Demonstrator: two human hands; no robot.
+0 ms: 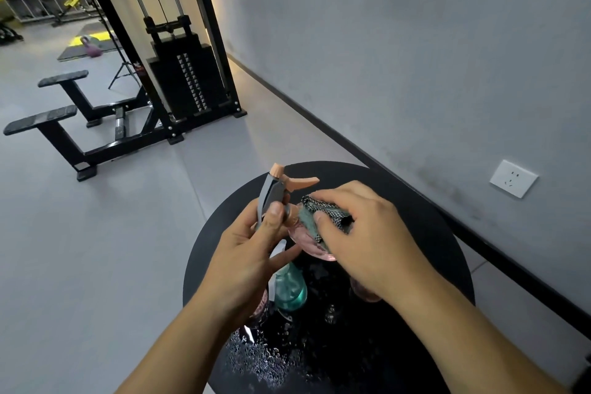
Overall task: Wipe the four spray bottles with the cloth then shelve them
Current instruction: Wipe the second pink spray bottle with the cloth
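Both hands work one pink spray bottle (308, 244) above the round black table (425, 220): the left hand (246, 252) is closed round its grey-and-peach trigger head, the right hand (367, 240) presses a bunched cloth (323, 214) (checked edge showing) against its shoulder. Beneath them — a teal spray bottle (289, 289) standing among water droplets (265, 358).

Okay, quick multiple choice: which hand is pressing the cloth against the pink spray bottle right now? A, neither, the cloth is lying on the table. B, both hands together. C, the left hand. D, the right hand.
D: the right hand presses the cloth onto the pink spray bottle, while the left hand grips the bottle's grey and peach spray head.
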